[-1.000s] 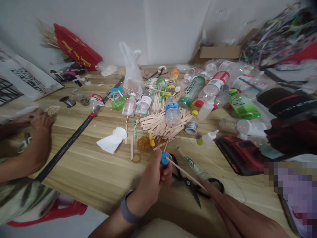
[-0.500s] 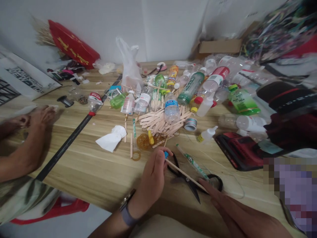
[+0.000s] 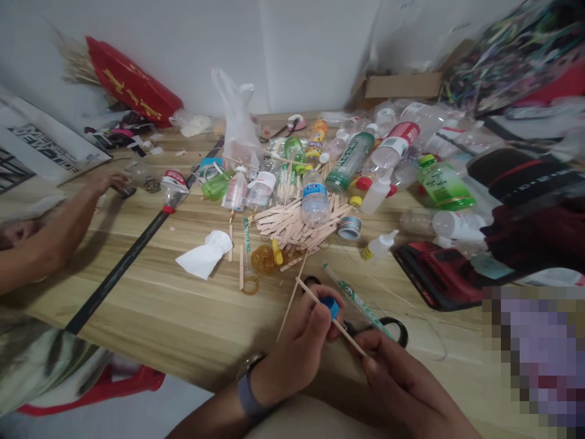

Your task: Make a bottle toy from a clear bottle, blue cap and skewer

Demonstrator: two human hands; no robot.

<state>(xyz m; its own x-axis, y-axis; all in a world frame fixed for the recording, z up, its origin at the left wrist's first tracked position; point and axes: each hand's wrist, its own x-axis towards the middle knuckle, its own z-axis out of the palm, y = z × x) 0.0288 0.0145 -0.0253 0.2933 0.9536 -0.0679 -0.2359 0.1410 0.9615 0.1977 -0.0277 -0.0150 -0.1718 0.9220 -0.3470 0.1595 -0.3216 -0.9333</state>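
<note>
My left hand (image 3: pixel 299 347), with a watch band at the wrist, has its fingers curled round a blue bottle cap (image 3: pixel 329 306). A thin wooden stick (image 3: pixel 350 338) slants across the cap, its upper end standing out past my left fingers. My right hand (image 3: pixel 397 375) pinches the lower end of that stick. Beneath both hands lie black scissors (image 3: pixel 397 329), mostly covered. Just left of my left hand a second thin stick (image 3: pixel 289 311) rests on the table. A green-and-white wrapped straw packet (image 3: pixel 356 299) lies beyond my right hand.
Flat wooden sticks (image 3: pixel 292 222) and rubber bands (image 3: pixel 264 261) lie ahead, with plastic bottles (image 3: pixel 315 198) behind. A red power tool (image 3: pixel 439 274) stands right, near a glue bottle (image 3: pixel 380 246). At left, another person's hand (image 3: pixel 109 182) reaches a black spool by a black pole (image 3: pixel 123 265).
My left hand has moved right with the cap, and the stick now reaches past it. My right fingers have closed on the stick's lower end. The other person's hand has reached the spool.
</note>
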